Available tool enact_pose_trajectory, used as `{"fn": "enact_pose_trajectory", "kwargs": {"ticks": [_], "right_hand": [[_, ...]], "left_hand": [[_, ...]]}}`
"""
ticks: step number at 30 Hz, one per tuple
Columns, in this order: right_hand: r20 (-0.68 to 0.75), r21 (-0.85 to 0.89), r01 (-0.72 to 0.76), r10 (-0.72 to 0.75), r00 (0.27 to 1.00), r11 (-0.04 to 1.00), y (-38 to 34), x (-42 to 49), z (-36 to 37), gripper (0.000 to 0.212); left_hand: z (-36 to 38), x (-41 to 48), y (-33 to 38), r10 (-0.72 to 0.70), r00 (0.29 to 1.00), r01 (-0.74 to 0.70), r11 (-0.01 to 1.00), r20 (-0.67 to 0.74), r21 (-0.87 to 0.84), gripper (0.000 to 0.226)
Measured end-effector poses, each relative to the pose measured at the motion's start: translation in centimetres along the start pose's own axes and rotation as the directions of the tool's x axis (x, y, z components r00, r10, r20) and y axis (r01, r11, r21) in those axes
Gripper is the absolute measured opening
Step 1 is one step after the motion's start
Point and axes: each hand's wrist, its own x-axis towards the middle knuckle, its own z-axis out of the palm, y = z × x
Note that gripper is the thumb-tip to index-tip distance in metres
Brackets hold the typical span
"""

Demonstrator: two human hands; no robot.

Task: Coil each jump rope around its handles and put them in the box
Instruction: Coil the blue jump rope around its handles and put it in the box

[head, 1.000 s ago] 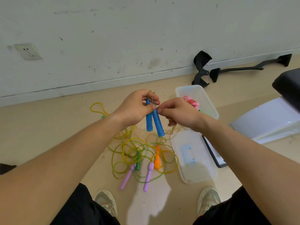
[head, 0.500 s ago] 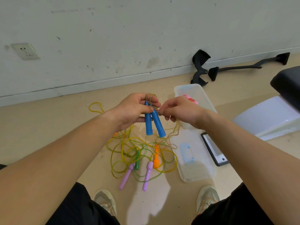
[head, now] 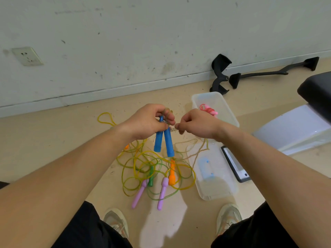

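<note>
**Winding the blue rope, box within reach**

My left hand [head: 148,120] grips both blue handles [head: 163,140] together near their tops, so they make one core to wind on. My right hand [head: 197,124] pinches the pale cord [head: 195,149] taut just beside them, and the slack hangs toward the floor. The clear box [head: 225,108], toward the wall, holds a coiled pink rope [head: 207,109]. Tangled ropes [head: 154,169] lie below, not yet coiled.

A power socket [head: 27,56] and black brackets [head: 220,62] line the wall [head: 161,33].
</note>
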Motion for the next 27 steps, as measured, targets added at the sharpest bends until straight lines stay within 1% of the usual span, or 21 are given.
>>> {"fn": "enact_pose_trajectory", "kwargs": {"ticks": [2,4,7,8,9,12,14,17,20,21,22,25,27], "right_hand": [[-0.001,0.109,0.004,-0.004,1.000,0.994,0.1,0.0,-0.2,0.018],[-0.036,0.202,0.004,0.003,0.999,0.979,0.4,0.0,-0.5,0.011],[0.000,0.426,0.015,-0.017,1.000,0.905,0.6,-0.1,-0.8,0.020],[0.026,0.467,0.013,-0.028,0.999,0.884,0.6,-0.1,-0.8,0.021],[0.051,0.476,0.012,-0.041,0.998,0.879,0.5,-0.1,-0.8,0.019],[0.105,0.418,0.023,-0.073,0.992,0.908,0.6,-0.3,-0.7,0.009],[0.130,0.421,0.027,-0.090,0.987,0.907,0.9,-0.2,-0.7,0.004],[0.135,0.414,0.050,-0.116,0.984,0.909,1.2,-0.1,-0.7,0.003],[0.075,0.353,0.091,-0.125,0.989,0.931,1.0,0.1,-0.3,0.004],[0.049,0.340,0.101,-0.125,0.991,0.935,0.9,0.2,-0.1,0.006],[0.024,0.337,0.108,-0.123,0.992,0.935,0.9,0.3,0.1,0.007],[-0.015,0.342,0.117,-0.118,0.993,0.932,0.8,0.6,0.7,0.007],[-0.015,0.337,0.121,-0.123,0.992,0.934,0.8,0.7,1.1,0.006]], "left_hand": [[-0.2,-0.1,0.0,-0.006,0.999,0.007,1.000,0.041,-0.007,0.023],[-0.5,-0.2,0.0,-0.017,0.992,0.025,0.998,0.124,-0.062,0.026],[-0.6,-0.2,0.0,-0.025,0.980,0.038,0.997,0.198,-0.062,0.031],[-0.5,-0.2,0.0,-0.025,0.978,0.038,0.998,0.209,-0.058,0.032],[-0.5,-0.2,0.0,-0.028,0.976,0.040,0.998,0.217,-0.053,0.032],[-0.5,-0.3,0.1,-0.042,0.974,0.053,0.998,0.224,-0.043,0.032],[-0.7,-0.3,0.2,-0.061,0.972,0.073,0.996,0.227,-0.049,0.033],[-0.5,-0.3,0.4,-0.104,0.969,0.125,0.989,0.225,-0.079,0.028],[0.2,-0.3,0.3,-0.166,0.969,0.192,0.972,0.181,-0.137,0.012],[0.4,-0.3,0.3,-0.176,0.971,0.203,0.965,0.162,-0.164,0.009],[0.6,-0.2,0.2,-0.186,0.973,0.210,0.958,0.136,-0.194,0.010],[1.6,-0.2,0.0,-0.246,0.969,0.236,0.932,-0.003,-0.275,0.006],[2.4,0.0,-0.4,-0.294,0.949,0.251,0.923,-0.115,-0.292,0.004]]}}
